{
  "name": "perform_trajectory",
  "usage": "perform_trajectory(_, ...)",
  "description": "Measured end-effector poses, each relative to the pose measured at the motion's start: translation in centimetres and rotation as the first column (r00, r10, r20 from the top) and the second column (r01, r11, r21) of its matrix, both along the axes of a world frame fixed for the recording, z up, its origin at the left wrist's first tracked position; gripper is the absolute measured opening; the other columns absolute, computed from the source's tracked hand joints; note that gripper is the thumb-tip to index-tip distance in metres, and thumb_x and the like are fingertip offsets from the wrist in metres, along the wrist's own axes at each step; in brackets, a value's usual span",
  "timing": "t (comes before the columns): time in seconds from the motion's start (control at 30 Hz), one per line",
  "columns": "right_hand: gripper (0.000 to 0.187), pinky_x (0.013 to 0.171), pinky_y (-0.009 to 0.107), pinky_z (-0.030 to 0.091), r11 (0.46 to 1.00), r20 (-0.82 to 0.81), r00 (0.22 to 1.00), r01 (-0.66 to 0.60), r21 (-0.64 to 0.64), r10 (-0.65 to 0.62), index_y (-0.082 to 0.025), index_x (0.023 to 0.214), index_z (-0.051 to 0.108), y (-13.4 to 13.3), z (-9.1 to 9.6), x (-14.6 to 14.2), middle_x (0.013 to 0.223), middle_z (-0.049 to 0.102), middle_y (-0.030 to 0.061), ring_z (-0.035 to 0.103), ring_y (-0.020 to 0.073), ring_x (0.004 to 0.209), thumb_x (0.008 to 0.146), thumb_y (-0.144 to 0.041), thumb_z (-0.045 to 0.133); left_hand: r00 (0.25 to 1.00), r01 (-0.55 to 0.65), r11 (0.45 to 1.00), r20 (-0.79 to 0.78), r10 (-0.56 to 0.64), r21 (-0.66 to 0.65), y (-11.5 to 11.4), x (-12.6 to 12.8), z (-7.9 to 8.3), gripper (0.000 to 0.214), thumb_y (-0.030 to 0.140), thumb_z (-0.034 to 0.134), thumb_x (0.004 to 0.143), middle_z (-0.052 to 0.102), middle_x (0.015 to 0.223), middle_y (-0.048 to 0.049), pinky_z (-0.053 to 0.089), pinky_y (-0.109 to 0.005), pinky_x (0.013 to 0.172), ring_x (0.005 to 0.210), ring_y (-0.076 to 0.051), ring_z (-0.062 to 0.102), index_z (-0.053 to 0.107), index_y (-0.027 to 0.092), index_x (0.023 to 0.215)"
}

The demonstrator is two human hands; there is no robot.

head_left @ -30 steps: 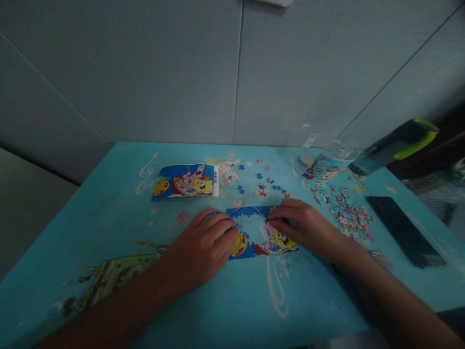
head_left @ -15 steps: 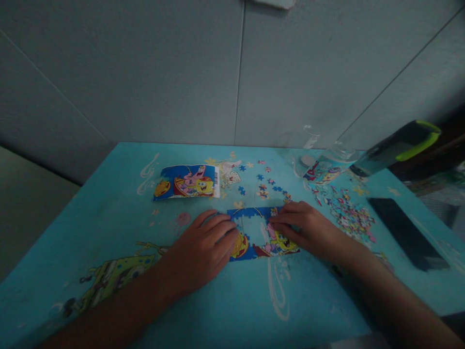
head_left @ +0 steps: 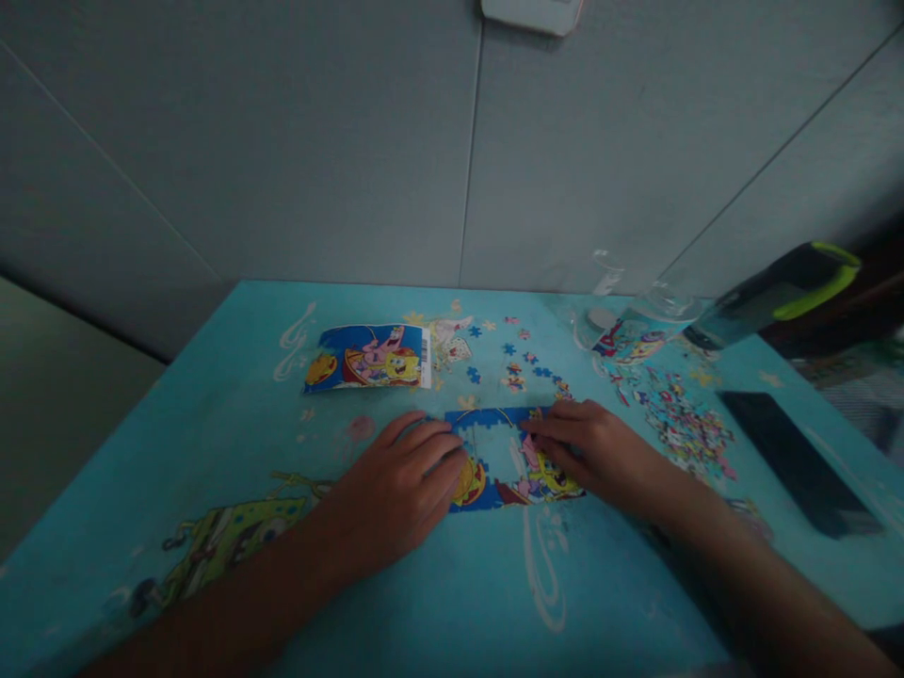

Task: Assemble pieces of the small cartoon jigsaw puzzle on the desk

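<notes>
A partly assembled jigsaw puzzle lies flat on the table, its blue border framing a gap in the middle. A yellow burger shows at its left and yellow and pink cartoon figures at its right. My left hand rests on its left edge, fingers stretched out and a little apart. Over the upper right part of the puzzle is my right hand, its fingers closed at the gap's edge around a puzzle piece, mostly hidden by the fingertips. Behind stands a picture packet showing the same scene.
Loose blue pieces lie beyond the puzzle, and a heap of mixed pieces is at the right. Nearby are a clear plastic jar, a dark bottle and a black phone-like slab. A grey wall closes the back.
My right fingertips have shifted slightly at the gap's upper right edge. My left hand stays on the puzzle's left side. The whole view has tilted a little.
</notes>
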State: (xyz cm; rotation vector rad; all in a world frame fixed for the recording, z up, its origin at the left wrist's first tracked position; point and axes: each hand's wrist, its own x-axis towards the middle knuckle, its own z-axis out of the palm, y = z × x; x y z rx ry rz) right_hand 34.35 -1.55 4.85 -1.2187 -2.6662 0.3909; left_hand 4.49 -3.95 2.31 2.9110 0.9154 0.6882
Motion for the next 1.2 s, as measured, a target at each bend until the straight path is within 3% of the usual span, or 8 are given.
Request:
perform_trajectory(0.2,0.029,0.078,0.036,0.049,0.999,0.113,0.994,-0.009,0.051,0.003,-0.024,0.127,0.071,-0.47,0.35,-0.15,0.092,0.072,0.0065,0.068,0.0211,0.084,0.102,-0.024,0.058,1.000,-0.004,1.000,0.001,0.004,-0.004,-0.10,-0.01,0.16,0.023,0.016,0.053,0.099,0.071,0.116,-0.0101,0.046,-0.053,0.108,0.115,-0.027,0.062,0.068,0.015,0.117)
perform_trajectory(0.5,0.024,0.080,0.037,0.050,0.999,0.112,0.994,0.007,0.050,-0.013,-0.021,0.119,0.072,-0.97,0.46,-0.82,0.094,0.072,0.0071,0.069,0.0211,0.084,0.104,-0.025,0.053,1.000,0.003,1.000,-0.007,-0.003,-0.027,-0.04,-0.03,0.17,0.022,0.016,0.055,0.099,0.070,0.115,-0.0101,0.045,-0.052,0.109,0.115,-0.027,0.062,0.068,0.014,0.116)
perform_trajectory(0.83,0.025,0.079,0.036,0.051,1.000,0.028,0.999,0.021,0.005,-0.022,-0.023,0.121,0.073,-0.52,-0.21,-0.38,0.096,0.074,0.0062,0.070,0.0205,0.084,0.102,-0.024,0.056,1.000,0.001,1.000,0.001,-0.001,-0.017,-0.01,0.03,0.08,0.021,0.016,0.054,0.099,0.070,0.115,-0.0104,0.045,-0.053,0.108,0.115,-0.027,0.062,0.068,0.015,0.115)
perform_trajectory(1.0,0.028,0.086,0.039,0.052,0.998,-0.014,0.999,0.044,0.042,-0.043,-0.023,0.125,0.071,-0.44,0.03,-0.01,0.101,0.075,0.0077,0.070,0.0225,0.091,0.102,-0.023,0.055,1.000,-0.002,1.000,-0.008,0.002,-0.015,-0.08,0.03,0.17,0.022,0.016,0.054,0.099,0.070,0.115,-0.0104,0.045,-0.052,0.108,0.116,-0.027,0.062,0.069,0.014,0.114)
perform_trajectory(1.2,0.029,0.081,0.038,0.052,0.994,-0.037,0.998,0.055,0.091,-0.052,-0.020,0.124,0.072,-0.64,0.33,-0.02,0.098,0.074,0.0093,0.069,0.0227,0.088,0.103,-0.026,0.052,1.000,0.002,1.000,-0.011,-0.002,-0.006,-0.08,-0.03,0.03,0.022,0.016,0.054,0.099,0.070,0.116,-0.0106,0.045,-0.053,0.109,0.116,-0.027,0.061,0.068,0.014,0.116)
